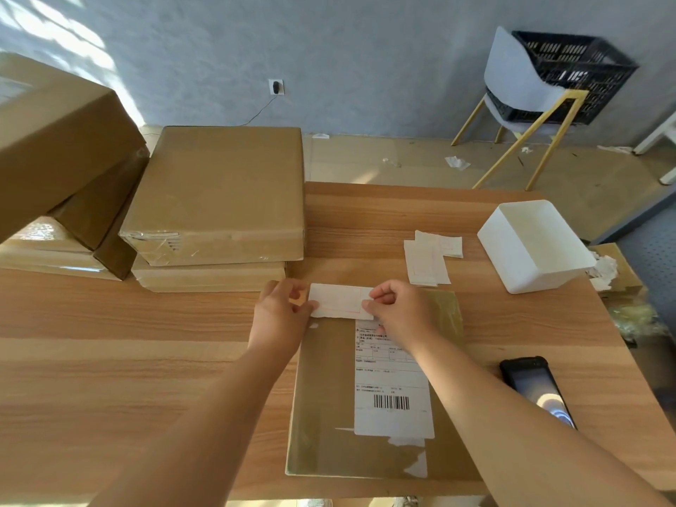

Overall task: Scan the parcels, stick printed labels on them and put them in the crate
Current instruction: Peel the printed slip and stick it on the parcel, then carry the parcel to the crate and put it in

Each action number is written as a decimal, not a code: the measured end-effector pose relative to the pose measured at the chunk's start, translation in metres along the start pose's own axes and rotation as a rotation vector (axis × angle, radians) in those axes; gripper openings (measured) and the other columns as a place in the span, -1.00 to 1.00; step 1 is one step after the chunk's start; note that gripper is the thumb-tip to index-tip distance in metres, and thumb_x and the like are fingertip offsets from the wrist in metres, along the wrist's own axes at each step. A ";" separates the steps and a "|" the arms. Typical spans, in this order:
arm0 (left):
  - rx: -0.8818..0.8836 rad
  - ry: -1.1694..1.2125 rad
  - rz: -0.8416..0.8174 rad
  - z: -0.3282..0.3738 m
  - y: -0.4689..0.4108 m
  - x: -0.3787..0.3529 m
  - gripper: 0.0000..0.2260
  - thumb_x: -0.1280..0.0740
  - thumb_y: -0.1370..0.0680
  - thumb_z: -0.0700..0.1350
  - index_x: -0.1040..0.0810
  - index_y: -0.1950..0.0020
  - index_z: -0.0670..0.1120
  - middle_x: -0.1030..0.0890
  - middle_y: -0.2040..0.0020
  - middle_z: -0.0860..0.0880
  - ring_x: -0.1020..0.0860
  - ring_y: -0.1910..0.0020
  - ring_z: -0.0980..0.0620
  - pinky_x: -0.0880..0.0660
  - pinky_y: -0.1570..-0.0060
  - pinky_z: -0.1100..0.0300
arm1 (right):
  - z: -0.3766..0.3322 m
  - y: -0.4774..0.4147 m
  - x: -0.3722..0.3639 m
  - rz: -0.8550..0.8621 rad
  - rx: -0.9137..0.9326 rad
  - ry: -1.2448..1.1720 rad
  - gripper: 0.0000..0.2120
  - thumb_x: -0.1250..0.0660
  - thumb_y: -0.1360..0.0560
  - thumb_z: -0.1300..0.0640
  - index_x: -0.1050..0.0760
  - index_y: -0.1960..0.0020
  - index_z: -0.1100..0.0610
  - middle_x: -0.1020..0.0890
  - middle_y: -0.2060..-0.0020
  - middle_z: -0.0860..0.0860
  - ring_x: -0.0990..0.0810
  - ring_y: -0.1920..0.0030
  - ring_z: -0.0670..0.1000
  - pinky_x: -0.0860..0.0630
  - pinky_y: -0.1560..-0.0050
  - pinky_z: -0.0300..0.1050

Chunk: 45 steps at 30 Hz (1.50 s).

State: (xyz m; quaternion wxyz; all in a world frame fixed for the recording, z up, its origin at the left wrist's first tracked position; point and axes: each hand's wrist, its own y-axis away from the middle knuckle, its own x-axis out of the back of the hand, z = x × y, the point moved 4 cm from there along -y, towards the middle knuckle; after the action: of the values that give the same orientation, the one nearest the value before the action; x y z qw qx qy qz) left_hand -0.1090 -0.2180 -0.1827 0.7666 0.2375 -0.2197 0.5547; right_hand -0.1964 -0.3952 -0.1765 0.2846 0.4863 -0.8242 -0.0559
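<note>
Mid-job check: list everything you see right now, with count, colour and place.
table: one, light wood, under everything
front parcel: one, brown, flat on table, nearest
shipping label: one, white with barcode, on front parcel
small label: one, white, over front parcel's far edge
stacked parcels: at least five, brown, table's left rear
loose labels: a few, white, beside bin
bin: one, white, table's right
scanner: one, black, table's right edge
crate: one, black, on chair
chair: one, grey, gold legs, by wall
left hand: pinches small label's left end
right hand: pinches small label's right end
</note>
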 end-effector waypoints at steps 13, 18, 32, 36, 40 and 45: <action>-0.155 -0.132 -0.050 -0.005 0.001 -0.004 -0.76 -0.32 -0.54 -0.17 -0.58 -0.21 -0.09 -0.41 0.03 0.01 -0.39 0.30 0.36 -0.28 0.24 0.62 | -0.001 -0.005 -0.004 0.074 0.078 0.239 -0.86 -0.38 -0.45 0.20 -0.51 0.14 -0.04 -0.54 0.13 0.00 -0.58 0.24 0.04 -0.60 0.12 -0.01; -0.144 -0.203 -0.116 -0.013 0.001 -0.011 -0.67 -0.25 -0.58 -0.12 -0.46 -0.35 0.01 -0.39 0.04 -0.01 -0.41 0.13 0.07 -0.33 0.08 0.27 | -0.015 0.002 -0.015 0.022 0.250 0.553 -0.67 -0.31 -0.53 0.05 -0.49 -0.30 -0.02 -0.36 -0.18 0.04 -0.45 -0.06 0.03 -0.41 -0.17 -0.12; -0.059 -0.258 -0.266 -0.015 0.005 -0.017 -0.61 -0.08 -0.64 -0.04 -0.22 -0.48 0.14 -0.40 -0.02 -0.02 -0.45 0.04 -0.02 -0.37 0.07 0.21 | 0.026 0.015 0.013 0.030 0.138 0.973 -0.57 0.08 -0.61 -0.21 -0.09 -0.48 -0.32 0.08 -0.56 -0.07 0.07 -0.50 0.14 0.06 -0.44 0.22; 0.035 -0.147 -0.263 -0.017 0.017 -0.012 -0.58 -0.07 -0.64 -0.07 -0.16 -0.50 0.14 -0.43 -0.15 -0.01 -0.43 -0.06 0.01 -0.32 -0.01 0.21 | 0.037 0.031 0.048 0.175 0.089 0.816 -0.54 -0.11 -0.59 -0.14 -0.25 -0.48 -0.11 -0.15 -0.51 -0.03 -0.02 -0.47 0.10 -0.07 -0.43 0.14; 0.160 0.047 -0.158 -0.025 0.043 -0.008 -0.57 -0.18 -0.60 0.06 -0.23 -0.47 0.12 -0.50 -0.22 0.03 -0.45 -0.08 0.07 -0.37 -0.03 0.16 | 0.057 0.053 0.078 0.279 0.096 0.634 -0.46 -0.26 -0.55 -0.08 -0.26 -0.47 0.06 -0.32 -0.42 0.03 -0.20 -0.42 0.10 -0.22 -0.39 0.05; 0.351 0.123 -0.097 -0.035 0.082 -0.012 -0.61 -0.18 -0.58 0.12 -0.40 -0.39 0.07 -0.56 -0.21 0.04 -0.51 -0.13 0.00 -0.41 -0.03 0.11 | 0.089 0.060 0.088 0.070 -0.138 0.332 -0.40 -0.24 -0.55 -0.14 -0.18 -0.49 0.08 -0.42 -0.36 0.06 -0.43 -0.32 0.08 -0.43 -0.25 0.02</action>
State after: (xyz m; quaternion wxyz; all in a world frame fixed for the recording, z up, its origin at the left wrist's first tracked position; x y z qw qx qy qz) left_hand -0.1878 -0.1834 -0.2076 0.7512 0.3435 -0.0607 0.5604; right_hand -0.3214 -0.4532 -0.1920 0.4515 0.4390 -0.7765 -0.0213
